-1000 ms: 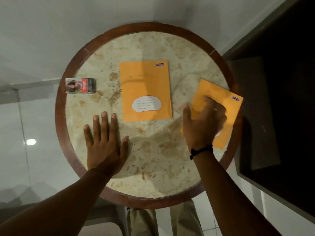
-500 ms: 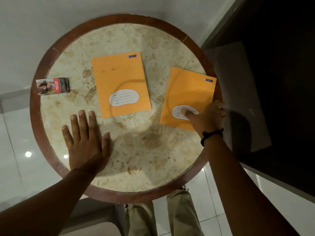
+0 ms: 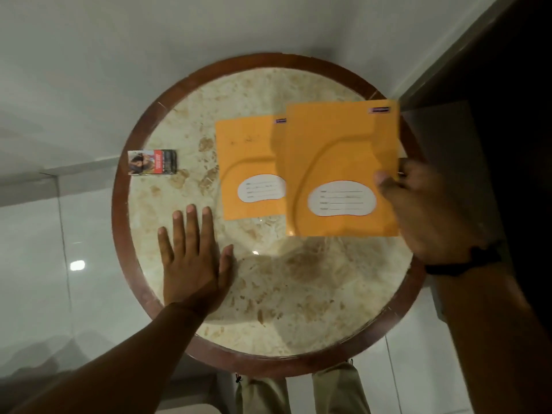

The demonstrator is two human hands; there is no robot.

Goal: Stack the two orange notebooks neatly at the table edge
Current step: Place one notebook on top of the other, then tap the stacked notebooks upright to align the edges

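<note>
Two orange notebooks with white label patches are on view. One notebook [image 3: 248,162] lies flat near the middle of the round marble table [image 3: 268,294]. My right hand [image 3: 424,210] grips the second notebook [image 3: 340,156] by its right edge and holds it lifted above the table, its left side overlapping the right edge of the flat one. My left hand [image 3: 194,258] rests palm down on the table, fingers spread, to the left of and below the flat notebook.
A small printed box [image 3: 153,162] lies at the table's left rim. The table has a dark wooden rim [image 3: 119,222]. A dark cabinet or door [image 3: 493,115] stands to the right. White tiled floor lies to the left and below.
My right hand has lifted the right notebook off the table and carried it leftward, so it now overlaps the flat one. My left hand has stayed flat on the table.
</note>
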